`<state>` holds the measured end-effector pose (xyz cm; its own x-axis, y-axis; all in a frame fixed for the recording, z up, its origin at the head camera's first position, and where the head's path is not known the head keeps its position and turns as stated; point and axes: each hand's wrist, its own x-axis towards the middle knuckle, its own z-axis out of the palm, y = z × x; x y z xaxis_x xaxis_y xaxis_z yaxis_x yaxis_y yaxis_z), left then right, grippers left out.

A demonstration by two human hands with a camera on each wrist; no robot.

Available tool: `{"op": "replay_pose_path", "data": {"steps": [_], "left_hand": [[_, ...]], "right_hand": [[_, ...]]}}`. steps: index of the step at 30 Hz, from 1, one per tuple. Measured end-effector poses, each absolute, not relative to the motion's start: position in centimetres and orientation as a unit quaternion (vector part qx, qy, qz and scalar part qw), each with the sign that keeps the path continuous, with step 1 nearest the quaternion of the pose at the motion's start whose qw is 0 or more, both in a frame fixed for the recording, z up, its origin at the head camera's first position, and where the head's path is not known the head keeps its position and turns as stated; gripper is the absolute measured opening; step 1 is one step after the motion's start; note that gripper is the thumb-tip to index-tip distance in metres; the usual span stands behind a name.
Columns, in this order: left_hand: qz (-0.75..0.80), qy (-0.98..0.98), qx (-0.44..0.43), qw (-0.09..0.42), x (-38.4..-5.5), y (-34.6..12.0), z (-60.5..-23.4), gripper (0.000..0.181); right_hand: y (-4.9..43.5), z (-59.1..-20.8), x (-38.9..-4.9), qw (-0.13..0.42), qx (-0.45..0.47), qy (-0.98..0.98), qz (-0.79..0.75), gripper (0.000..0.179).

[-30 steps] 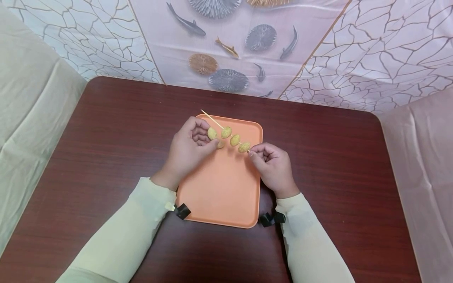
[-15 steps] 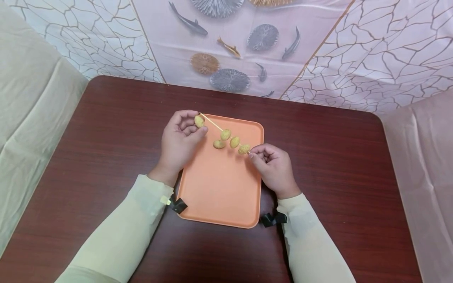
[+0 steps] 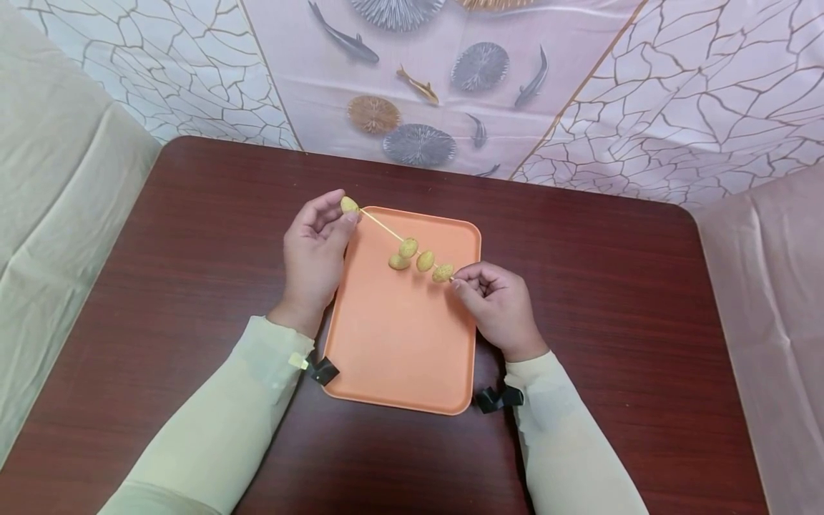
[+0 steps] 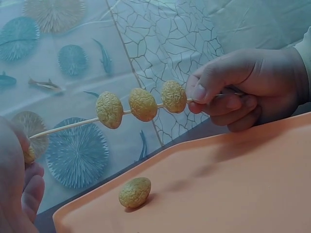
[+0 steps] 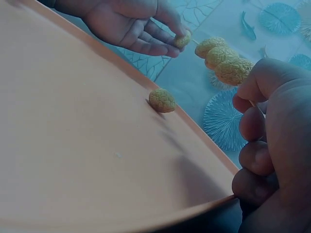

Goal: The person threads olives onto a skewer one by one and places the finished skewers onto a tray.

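Between the two hands runs a thin bamboo skewer point(image 3: 384, 226), slanting above the orange tray. Threaded along it towards the right are 3 yellow, wrinkled oval pieces point(image 4: 143, 104), possibly some small fruit. My right hand point(image 3: 498, 304) pinches the skewer's near end between thumb and forefinger. At the far tip, my left hand point(image 3: 315, 257) pinches another yellow oval piece point(image 3: 350, 204) with thumb and fingertips, right at the point; in the left wrist view the hand mostly hides this piece. One more loose oval piece point(image 5: 162, 100) lies on the tray below the skewer.
The orange tray point(image 3: 399, 343) with a low raised rim sits on a dark red-brown wooden table point(image 3: 611, 300). Behind the table hangs a patterned cloth point(image 3: 418, 93) with fish motifs. Pale cloth point(image 3: 64, 179) borders the left side.
My left hand has moved away to the upper left with its oval piece, uncovering the loose one on the tray, and has brought its piece to the skewer's tip. My right hand stays nearly still.
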<state>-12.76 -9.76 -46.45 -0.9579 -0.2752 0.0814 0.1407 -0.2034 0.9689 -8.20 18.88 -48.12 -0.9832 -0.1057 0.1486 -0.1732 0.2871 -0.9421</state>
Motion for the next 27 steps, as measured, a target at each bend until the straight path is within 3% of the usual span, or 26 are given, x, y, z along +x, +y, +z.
{"op": "replay_pose_path", "data": {"steps": [27], "left_hand": [[-0.740, -0.651, 0.038, 0.166, -12.53, -9.90, -46.55, 0.039]], "right_hand": [[18.81, -48.00, -8.03, 0.016, 0.087, -0.804, 0.588, 0.003]]}}
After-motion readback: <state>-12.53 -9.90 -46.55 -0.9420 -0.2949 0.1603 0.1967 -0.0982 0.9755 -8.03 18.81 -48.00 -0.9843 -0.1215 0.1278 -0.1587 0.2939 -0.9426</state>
